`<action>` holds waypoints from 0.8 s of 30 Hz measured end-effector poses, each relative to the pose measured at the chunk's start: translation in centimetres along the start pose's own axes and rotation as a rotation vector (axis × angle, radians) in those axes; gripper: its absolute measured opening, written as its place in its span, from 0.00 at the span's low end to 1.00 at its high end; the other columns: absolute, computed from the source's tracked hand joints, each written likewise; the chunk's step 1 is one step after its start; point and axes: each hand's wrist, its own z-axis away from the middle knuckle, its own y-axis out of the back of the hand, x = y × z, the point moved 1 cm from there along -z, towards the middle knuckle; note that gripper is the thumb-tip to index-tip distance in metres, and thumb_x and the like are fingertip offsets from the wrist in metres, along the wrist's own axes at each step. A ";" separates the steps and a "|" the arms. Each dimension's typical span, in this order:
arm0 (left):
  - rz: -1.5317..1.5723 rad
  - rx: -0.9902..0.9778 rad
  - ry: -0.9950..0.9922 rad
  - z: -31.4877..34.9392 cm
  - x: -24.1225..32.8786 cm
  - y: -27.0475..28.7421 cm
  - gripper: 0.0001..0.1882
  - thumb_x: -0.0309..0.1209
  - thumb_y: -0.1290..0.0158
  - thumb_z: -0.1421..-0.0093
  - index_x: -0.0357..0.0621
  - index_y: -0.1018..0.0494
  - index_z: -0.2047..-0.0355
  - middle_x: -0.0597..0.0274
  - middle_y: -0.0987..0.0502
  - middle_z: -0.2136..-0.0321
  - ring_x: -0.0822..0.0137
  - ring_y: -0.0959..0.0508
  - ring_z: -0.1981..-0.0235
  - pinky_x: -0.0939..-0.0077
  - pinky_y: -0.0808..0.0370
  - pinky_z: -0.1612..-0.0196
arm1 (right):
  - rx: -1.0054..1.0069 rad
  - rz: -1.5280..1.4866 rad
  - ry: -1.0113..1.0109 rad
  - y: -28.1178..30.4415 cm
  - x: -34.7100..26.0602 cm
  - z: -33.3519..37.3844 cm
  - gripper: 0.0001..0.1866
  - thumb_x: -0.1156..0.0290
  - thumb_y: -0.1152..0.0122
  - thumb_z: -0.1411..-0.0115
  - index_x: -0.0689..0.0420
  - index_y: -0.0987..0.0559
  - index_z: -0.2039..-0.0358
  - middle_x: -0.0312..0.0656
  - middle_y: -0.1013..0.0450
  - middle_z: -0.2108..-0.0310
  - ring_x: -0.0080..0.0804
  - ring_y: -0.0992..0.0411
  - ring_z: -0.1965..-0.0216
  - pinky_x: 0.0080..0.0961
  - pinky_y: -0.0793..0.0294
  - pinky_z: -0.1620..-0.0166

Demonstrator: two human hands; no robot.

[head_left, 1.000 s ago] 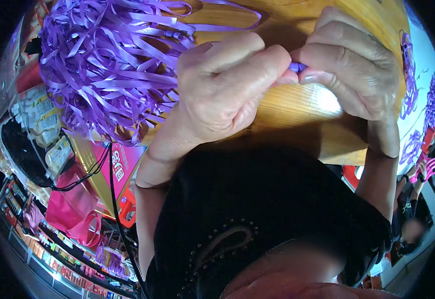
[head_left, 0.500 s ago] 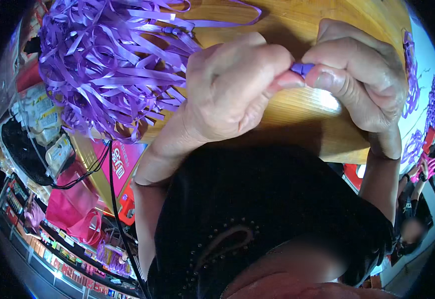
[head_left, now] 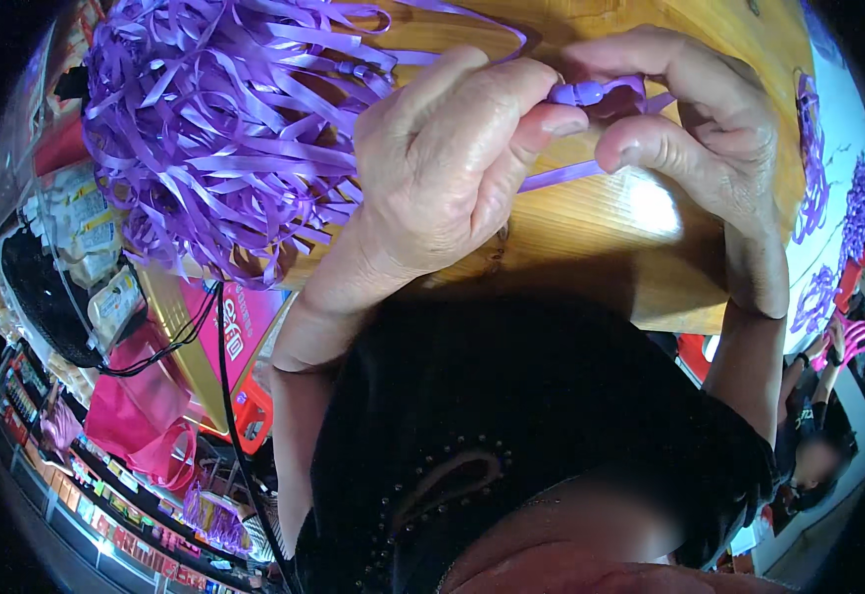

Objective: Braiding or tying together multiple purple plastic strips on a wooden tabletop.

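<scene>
Between the thumb and forefinger of my left hand (head_left: pixel 442 158) is one end of a small purple plastic buckle (head_left: pixel 583 94). A flat purple ribbon (head_left: pixel 563 176) runs from it, and part of that ribbon passes behind my right fingers. My right hand (head_left: pixel 700 129) is open beside the buckle, thumb and forefinger spread apart, not gripping it. To the left of my left hand lies a large tangled heap of purple ribbons (head_left: pixel 214 129), with another small buckle among them.
Under my hands is a wooden table (head_left: pixel 511 257). On the left stand a pink and gold box (head_left: pixel 229 327), a pink bag (head_left: pixel 140 396) and clear packages. More purple strands (head_left: pixel 811 158) lie on a white surface at right. A co-worker (head_left: pixel 823 416) is at the far right.
My right thumb and forefinger have parted and come off the buckle. Both hands have shifted slightly left, and the buckle and ribbon now show between them.
</scene>
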 end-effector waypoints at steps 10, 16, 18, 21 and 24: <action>0.108 -0.103 0.042 -0.4 0.4 -0.2 0.09 0.28 0.42 0.50 0.39 0.28 0.70 0.59 0.31 0.81 0.62 0.32 0.84 0.73 0.36 0.82 | -0.003 0.368 0.449 0.5 0.1 -0.6 0.20 0.77 0.35 0.58 0.66 0.24 0.61 0.46 0.27 0.69 0.33 0.28 0.70 0.22 0.28 0.70; 0.220 -0.084 0.183 0.0 0.3 0.3 0.08 0.26 0.42 0.49 0.38 0.27 0.70 0.59 0.30 0.82 0.65 0.31 0.84 0.76 0.36 0.81 | -0.013 0.393 0.385 0.3 -1.4 -1.3 0.17 0.78 0.34 0.61 0.66 0.22 0.66 0.44 0.28 0.73 0.32 0.29 0.72 0.22 0.30 0.73; 0.233 -0.087 0.144 -0.5 0.4 -0.1 0.08 0.26 0.42 0.50 0.37 0.27 0.70 0.60 0.30 0.82 0.65 0.30 0.83 0.77 0.35 0.81 | -0.163 0.225 -0.301 2.4 -4.1 -2.4 0.16 0.76 0.36 0.58 0.66 0.21 0.65 0.45 0.25 0.73 0.34 0.27 0.75 0.23 0.27 0.74; 0.175 -0.139 0.167 -0.5 0.9 0.6 0.08 0.25 0.43 0.48 0.36 0.26 0.68 0.58 0.27 0.78 0.65 0.27 0.78 0.78 0.32 0.74 | -0.161 0.286 -0.127 2.5 -3.6 -1.9 0.15 0.76 0.36 0.57 0.66 0.21 0.66 0.45 0.25 0.72 0.34 0.26 0.73 0.24 0.27 0.72; 0.160 -0.145 0.150 -0.5 0.6 0.1 0.08 0.25 0.43 0.49 0.36 0.27 0.69 0.58 0.27 0.78 0.65 0.28 0.79 0.77 0.33 0.75 | -0.148 0.387 0.120 2.2 -2.7 -1.0 0.14 0.75 0.36 0.55 0.65 0.21 0.66 0.46 0.25 0.71 0.35 0.26 0.71 0.25 0.26 0.69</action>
